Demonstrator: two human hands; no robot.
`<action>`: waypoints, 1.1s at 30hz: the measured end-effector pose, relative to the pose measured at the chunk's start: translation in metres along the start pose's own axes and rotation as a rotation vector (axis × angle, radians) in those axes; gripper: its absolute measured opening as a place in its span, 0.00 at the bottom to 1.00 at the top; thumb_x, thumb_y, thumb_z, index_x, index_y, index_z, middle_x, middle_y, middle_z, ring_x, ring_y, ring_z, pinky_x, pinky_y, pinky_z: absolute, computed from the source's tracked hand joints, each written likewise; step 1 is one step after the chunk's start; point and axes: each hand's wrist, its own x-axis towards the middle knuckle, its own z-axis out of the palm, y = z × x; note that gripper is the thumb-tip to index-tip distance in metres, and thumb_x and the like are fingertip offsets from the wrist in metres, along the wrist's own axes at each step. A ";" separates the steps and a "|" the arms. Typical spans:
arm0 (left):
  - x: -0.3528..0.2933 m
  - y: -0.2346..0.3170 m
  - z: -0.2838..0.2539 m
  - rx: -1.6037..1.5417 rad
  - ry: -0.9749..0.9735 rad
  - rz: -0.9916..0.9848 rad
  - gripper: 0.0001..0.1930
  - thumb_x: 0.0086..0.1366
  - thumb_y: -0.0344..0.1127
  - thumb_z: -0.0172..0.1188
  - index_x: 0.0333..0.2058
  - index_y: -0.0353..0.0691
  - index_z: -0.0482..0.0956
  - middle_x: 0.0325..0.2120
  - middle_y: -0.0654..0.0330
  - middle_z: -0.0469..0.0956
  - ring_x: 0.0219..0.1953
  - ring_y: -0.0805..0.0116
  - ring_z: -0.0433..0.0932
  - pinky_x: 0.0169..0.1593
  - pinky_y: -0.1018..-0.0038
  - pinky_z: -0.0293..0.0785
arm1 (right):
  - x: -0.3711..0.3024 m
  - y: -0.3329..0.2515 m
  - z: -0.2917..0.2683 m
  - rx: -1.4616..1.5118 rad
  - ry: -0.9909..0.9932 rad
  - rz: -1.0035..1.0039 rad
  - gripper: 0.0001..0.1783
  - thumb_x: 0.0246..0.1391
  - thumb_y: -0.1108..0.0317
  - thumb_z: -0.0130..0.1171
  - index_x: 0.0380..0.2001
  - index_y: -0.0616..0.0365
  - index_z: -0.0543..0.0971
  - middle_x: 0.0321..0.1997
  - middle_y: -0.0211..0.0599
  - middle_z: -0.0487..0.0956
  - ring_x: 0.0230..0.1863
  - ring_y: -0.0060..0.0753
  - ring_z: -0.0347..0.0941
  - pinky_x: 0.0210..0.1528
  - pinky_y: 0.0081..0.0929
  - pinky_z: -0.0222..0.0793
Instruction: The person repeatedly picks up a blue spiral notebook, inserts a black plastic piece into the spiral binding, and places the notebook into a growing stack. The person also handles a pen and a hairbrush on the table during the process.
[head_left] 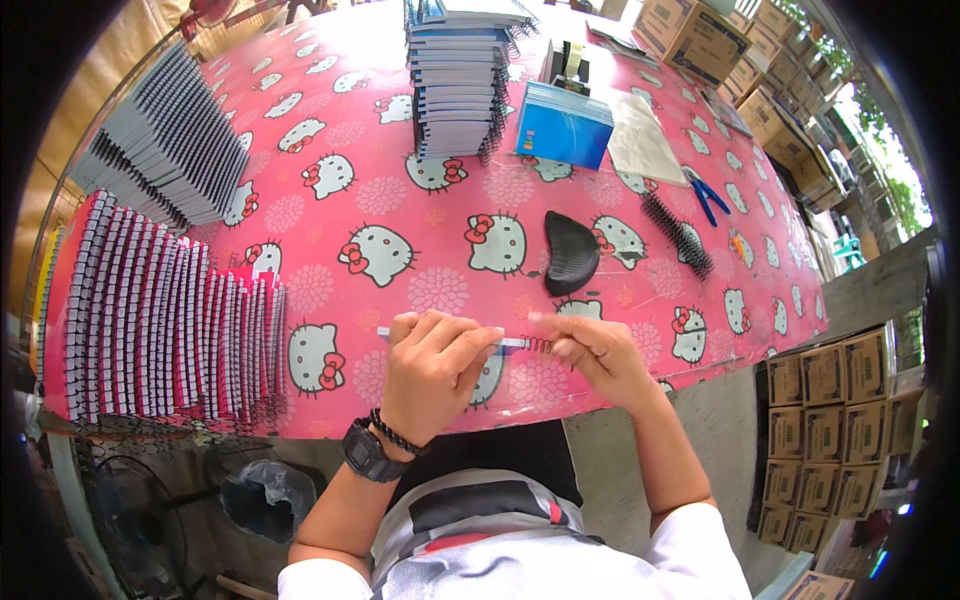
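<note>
Over the near edge of the pink table, my left hand (432, 365) grips a thin notebook (512, 342), seen almost edge-on and mostly covered by my fingers. A dark spiral binding coil (539, 346) sticks out from the notebook's right end. My right hand (597, 350) pinches the free end of that coil between thumb and fingers. How far the coil runs into the notebook is hidden by my left hand. Just beyond my hands lies a black half-moon-shaped block (571, 254). A bundle of black spiral coils (678, 236) rests farther right, near blue-handled pliers (708, 196).
Pink spiral notebooks (160, 310) in rows fill the table's left side, with grey-edged ones (170, 135) behind. A tall notebook stack (455, 95), blue notebooks (563, 125) and a tape dispenser (573, 65) stand at the back. Cardboard boxes (825, 430) are piled at right.
</note>
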 end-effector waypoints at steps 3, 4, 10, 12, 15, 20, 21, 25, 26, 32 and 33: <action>0.004 0.014 -0.001 0.009 -0.017 -0.044 0.13 0.52 0.35 0.65 0.38 0.47 0.80 0.28 0.68 0.78 0.33 0.70 0.74 0.41 0.68 0.58 | 0.002 -0.020 0.001 -0.053 0.063 -0.018 0.25 0.54 0.72 0.58 0.57 0.56 0.70 0.33 0.42 0.78 0.29 0.36 0.74 0.35 0.28 0.69; 0.004 0.019 0.000 0.011 -0.026 -0.064 0.14 0.52 0.37 0.64 0.39 0.47 0.79 0.29 0.69 0.78 0.34 0.69 0.74 0.42 0.67 0.58 | 0.000 -0.019 0.003 -0.048 0.026 0.015 0.25 0.54 0.72 0.58 0.57 0.56 0.69 0.33 0.42 0.78 0.29 0.34 0.74 0.35 0.27 0.69; -0.005 0.017 0.009 0.089 -0.180 -0.036 0.11 0.54 0.40 0.62 0.37 0.48 0.77 0.32 0.68 0.77 0.38 0.69 0.75 0.47 0.63 0.57 | 0.013 -0.009 -0.011 0.019 -0.041 0.197 0.29 0.51 0.72 0.62 0.58 0.54 0.69 0.40 0.44 0.77 0.36 0.34 0.74 0.37 0.28 0.70; -0.002 0.022 0.008 0.066 -0.138 -0.041 0.09 0.55 0.40 0.62 0.34 0.48 0.76 0.32 0.68 0.77 0.39 0.70 0.75 0.49 0.62 0.56 | 0.028 0.018 -0.030 -0.057 0.071 0.124 0.31 0.48 0.70 0.65 0.58 0.52 0.69 0.49 0.47 0.76 0.45 0.42 0.74 0.44 0.32 0.71; 0.000 0.020 0.008 0.086 -0.145 0.021 0.09 0.55 0.41 0.62 0.33 0.48 0.76 0.32 0.69 0.77 0.40 0.70 0.74 0.52 0.59 0.55 | 0.046 0.043 -0.046 -0.479 0.087 -0.138 0.35 0.43 0.68 0.67 0.57 0.50 0.68 0.64 0.53 0.63 0.60 0.52 0.64 0.59 0.39 0.63; -0.002 0.014 0.000 0.052 -0.207 0.035 0.09 0.54 0.40 0.63 0.34 0.49 0.77 0.34 0.69 0.77 0.42 0.71 0.74 0.54 0.57 0.54 | 0.063 0.060 -0.056 -0.585 -0.116 -0.048 0.43 0.27 0.64 0.72 0.54 0.42 0.71 0.65 0.44 0.59 0.62 0.57 0.56 0.64 0.47 0.56; -0.002 0.015 0.000 0.060 -0.193 0.043 0.09 0.54 0.40 0.63 0.33 0.49 0.77 0.33 0.70 0.77 0.42 0.71 0.74 0.54 0.57 0.54 | 0.065 0.058 -0.054 -0.594 -0.116 -0.036 0.41 0.27 0.63 0.73 0.52 0.43 0.72 0.64 0.46 0.59 0.63 0.57 0.54 0.64 0.46 0.55; -0.003 0.012 0.001 0.041 -0.225 0.058 0.08 0.56 0.40 0.63 0.34 0.51 0.77 0.34 0.70 0.77 0.42 0.71 0.75 0.55 0.57 0.54 | 0.067 0.073 -0.046 -0.557 -0.054 -0.019 0.40 0.28 0.58 0.76 0.52 0.45 0.73 0.64 0.50 0.61 0.62 0.57 0.57 0.62 0.47 0.58; -0.005 0.011 0.000 0.026 -0.235 0.054 0.09 0.55 0.40 0.63 0.35 0.51 0.76 0.35 0.71 0.77 0.42 0.71 0.75 0.55 0.57 0.54 | 0.066 0.073 -0.043 -0.518 -0.049 -0.003 0.40 0.29 0.57 0.76 0.52 0.46 0.74 0.64 0.51 0.61 0.61 0.57 0.57 0.62 0.47 0.58; -0.006 0.008 0.001 0.006 -0.221 0.064 0.10 0.53 0.43 0.65 0.33 0.51 0.77 0.32 0.72 0.77 0.41 0.71 0.75 0.55 0.57 0.52 | 0.058 0.063 -0.030 -0.513 0.069 0.008 0.32 0.34 0.51 0.74 0.44 0.50 0.79 0.59 0.53 0.67 0.59 0.56 0.61 0.59 0.47 0.62; -0.007 0.007 0.001 0.010 -0.221 0.064 0.11 0.52 0.44 0.66 0.32 0.51 0.77 0.31 0.72 0.77 0.41 0.71 0.75 0.55 0.56 0.52 | 0.056 0.060 -0.028 -0.447 0.077 0.013 0.31 0.35 0.50 0.73 0.44 0.51 0.79 0.58 0.53 0.68 0.59 0.56 0.61 0.59 0.46 0.61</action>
